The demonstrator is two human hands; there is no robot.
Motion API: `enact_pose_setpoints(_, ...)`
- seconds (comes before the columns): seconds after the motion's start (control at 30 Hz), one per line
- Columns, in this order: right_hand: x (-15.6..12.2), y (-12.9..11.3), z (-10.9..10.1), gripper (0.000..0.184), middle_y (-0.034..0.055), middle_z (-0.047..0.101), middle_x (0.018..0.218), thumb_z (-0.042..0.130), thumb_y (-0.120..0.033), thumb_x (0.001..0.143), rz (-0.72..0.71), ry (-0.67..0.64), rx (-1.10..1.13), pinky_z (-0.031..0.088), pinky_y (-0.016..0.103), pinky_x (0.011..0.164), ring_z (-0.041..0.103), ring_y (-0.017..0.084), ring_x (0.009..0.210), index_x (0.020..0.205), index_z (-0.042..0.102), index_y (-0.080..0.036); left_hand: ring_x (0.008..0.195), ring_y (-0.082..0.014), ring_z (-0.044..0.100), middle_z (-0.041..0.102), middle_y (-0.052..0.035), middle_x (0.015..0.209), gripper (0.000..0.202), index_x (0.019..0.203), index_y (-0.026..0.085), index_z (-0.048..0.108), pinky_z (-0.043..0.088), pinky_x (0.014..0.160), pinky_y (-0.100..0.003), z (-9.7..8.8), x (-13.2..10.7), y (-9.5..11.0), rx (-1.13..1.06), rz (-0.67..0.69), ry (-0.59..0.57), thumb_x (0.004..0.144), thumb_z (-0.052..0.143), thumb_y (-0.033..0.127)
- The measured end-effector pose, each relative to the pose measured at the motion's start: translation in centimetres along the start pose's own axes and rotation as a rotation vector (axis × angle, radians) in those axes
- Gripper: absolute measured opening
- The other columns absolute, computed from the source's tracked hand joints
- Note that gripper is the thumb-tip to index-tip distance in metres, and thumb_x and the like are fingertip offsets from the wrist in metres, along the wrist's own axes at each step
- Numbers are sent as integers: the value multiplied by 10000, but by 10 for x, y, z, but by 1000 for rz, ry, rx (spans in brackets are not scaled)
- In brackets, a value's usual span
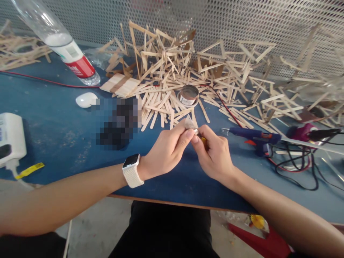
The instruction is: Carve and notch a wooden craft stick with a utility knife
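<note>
Head view: the left hand point(165, 150) pinches a small pale translucent scrap point(189, 124) tightly between thumb and forefinger. The right hand point(215, 154), meeting it fingertip to fingertip, is closed around a small yellow object point(205, 143), just above the blue tabletop point(67, 136).

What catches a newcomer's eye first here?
A heap of wooden craft sticks sprawls along the back of the blue table. At its front, the left hand pinches a pale piece and the right hand grips a small yellow item. A blue glue gun lies to their right.
</note>
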State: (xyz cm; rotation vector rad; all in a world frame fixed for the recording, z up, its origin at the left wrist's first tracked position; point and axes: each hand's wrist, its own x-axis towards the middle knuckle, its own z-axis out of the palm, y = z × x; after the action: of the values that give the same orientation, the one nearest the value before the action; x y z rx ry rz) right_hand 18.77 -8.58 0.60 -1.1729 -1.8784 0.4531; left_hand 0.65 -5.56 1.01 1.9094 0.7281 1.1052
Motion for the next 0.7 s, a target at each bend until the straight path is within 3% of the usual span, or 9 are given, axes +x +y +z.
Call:
enact_pose_setpoints(0.2,-1,-1,1,336,-112,411,582,533,-452,1127,56,-2,23,247,241,470,312,66,464,865,461,-255,656,-83,487,520,47,762,288,942,201,547,415,643,-259,0,-1,1,-18,-33,16,1173,487,362)
enact_pose_setpoints(0.37,1,6,-2,383,-91,469,593,499,-524,1135,145,21,25,322,255,506,401,84,478,861,467,-258,592,-84,344,385,72,705,395,843,217,458,320,549,-273,-1,2,-4,-74,-63,21,1134,574,457)
enact_pose_setpoints(0.5,4,13,-6,418,-78,463,589,468,-556,1139,178,40,9,319,279,516,399,100,491,847,468,-258,579,-80,340,376,80,720,446,842,226,442,330,538,-273,-2,4,-8,-147,-80,6,1087,639,542)
enact_pose_setpoints(0.7,3,9,-7,402,-90,419,580,510,-542,1120,108,-32,-3,291,275,505,326,88,481,844,482,-251,612,-103,402,418,65,732,398,902,227,485,363,594,-301,-4,2,-8,-86,-89,-19,1115,579,551)
